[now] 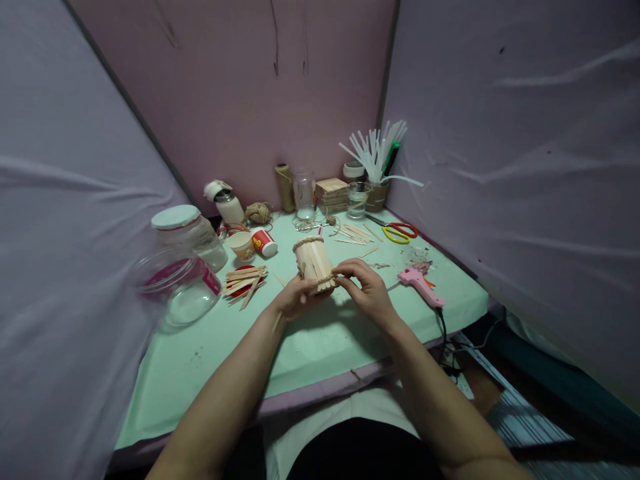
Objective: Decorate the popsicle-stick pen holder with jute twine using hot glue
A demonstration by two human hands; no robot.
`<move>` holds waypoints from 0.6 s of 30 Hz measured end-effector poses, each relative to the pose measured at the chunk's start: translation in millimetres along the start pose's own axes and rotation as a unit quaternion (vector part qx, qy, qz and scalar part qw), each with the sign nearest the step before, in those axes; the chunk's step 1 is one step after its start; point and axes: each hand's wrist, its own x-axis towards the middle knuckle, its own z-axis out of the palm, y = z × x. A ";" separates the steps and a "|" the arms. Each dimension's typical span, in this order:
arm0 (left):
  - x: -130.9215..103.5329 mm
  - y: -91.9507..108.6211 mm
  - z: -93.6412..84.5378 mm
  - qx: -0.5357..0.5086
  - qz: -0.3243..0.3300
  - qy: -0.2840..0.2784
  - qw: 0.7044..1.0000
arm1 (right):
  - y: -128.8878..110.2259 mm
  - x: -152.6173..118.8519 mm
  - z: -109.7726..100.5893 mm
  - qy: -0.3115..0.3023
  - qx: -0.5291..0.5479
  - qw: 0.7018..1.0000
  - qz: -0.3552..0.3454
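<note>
A small round holder (313, 260) built of upright craft sticks is held tilted above the table. Braided twine (309, 241) rings its upper end, and a similar band runs round its lower end. My left hand (296, 299) grips it from below and the left, thumb on the near side, the other fingers mostly hidden behind it. At the lower right edge, my right hand (367, 288) has thumb and forefinger pinched on the twine of the lower band. A pink glue gun (423, 285) lies to the right of my right hand.
Craft sticks (245, 283) lie on a red lid at left, near clear jars (193, 293) and paper cups (243, 247). Red-and-yellow scissors (400, 232) rest at right. Glue sticks (373, 153) stand at the back beside a water glass (357, 202). Cloth walls enclose the table.
</note>
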 end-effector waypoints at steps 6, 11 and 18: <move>-1.0 0.4 -2.1 0.044 0.010 0.028 0.999 | -1.2 -1.5 -2.4 -0.005 -0.027 1.000 -0.007; -0.1 0.6 0.5 0.081 0.021 0.057 0.995 | 0.5 -2.6 -5.2 -0.016 -0.063 0.998 -0.016; 0.0 -0.3 5.9 0.100 0.036 0.070 0.992 | 6.3 -2.9 -7.7 -0.019 -0.098 0.995 -0.031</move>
